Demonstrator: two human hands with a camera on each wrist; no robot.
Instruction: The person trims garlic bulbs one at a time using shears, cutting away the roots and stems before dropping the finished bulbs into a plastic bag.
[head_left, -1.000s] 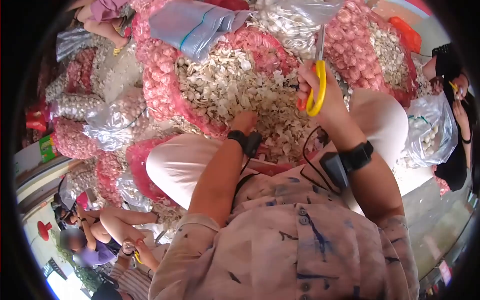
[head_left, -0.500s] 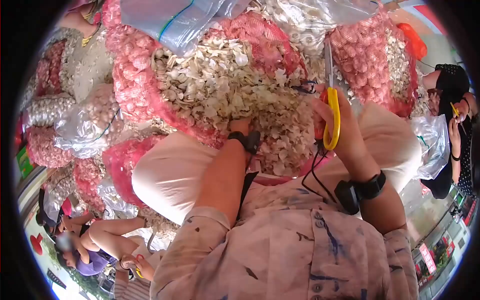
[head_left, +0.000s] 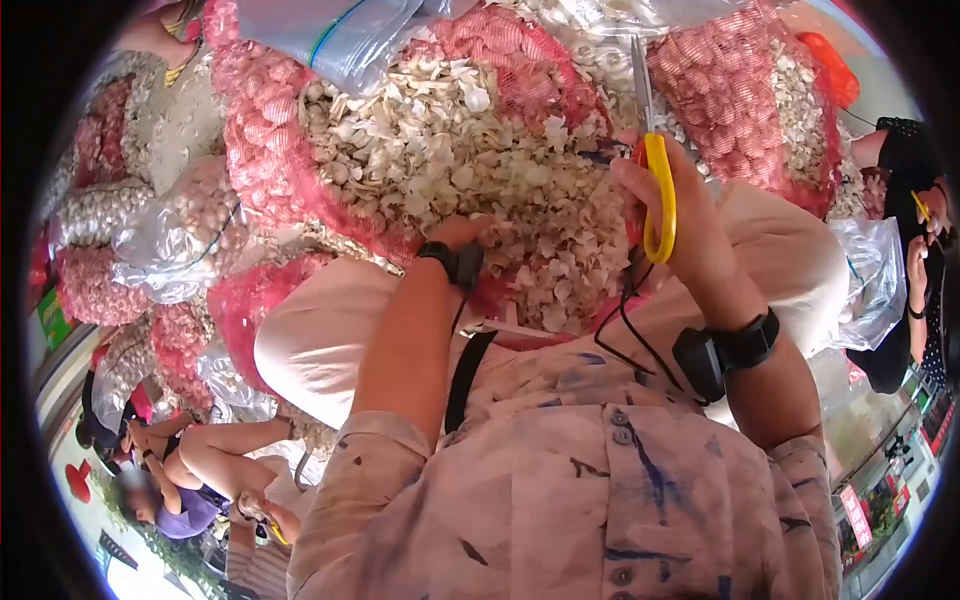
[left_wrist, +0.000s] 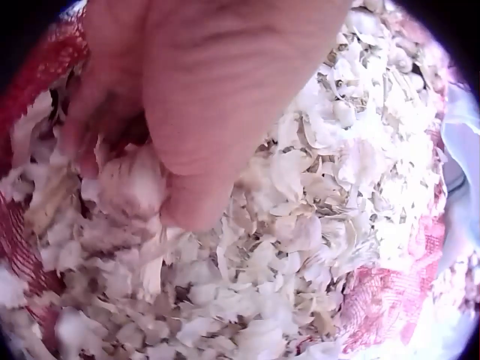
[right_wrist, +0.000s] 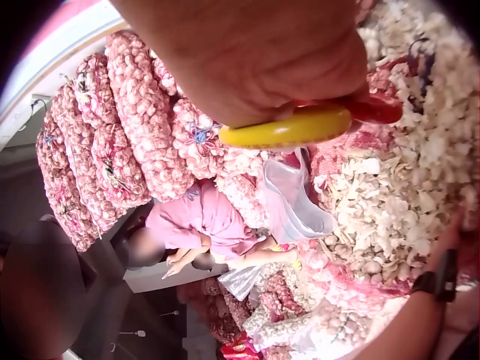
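One garlic bulb sits in the near part of the loose skins, left of the scissors. Left hand: thumb and fingers pinched about the bulb. Right hand: clamped round the scissors' handles, blades pointing far; cannot tell whether these stand parted. Judgement: bulb light, firm inside, papery and slightly slippery outside; skin likely flakes, cloves may bruise. Best hold: round its widest part, stem end free. Scissors probably stiff, heavier; hold by the loops.
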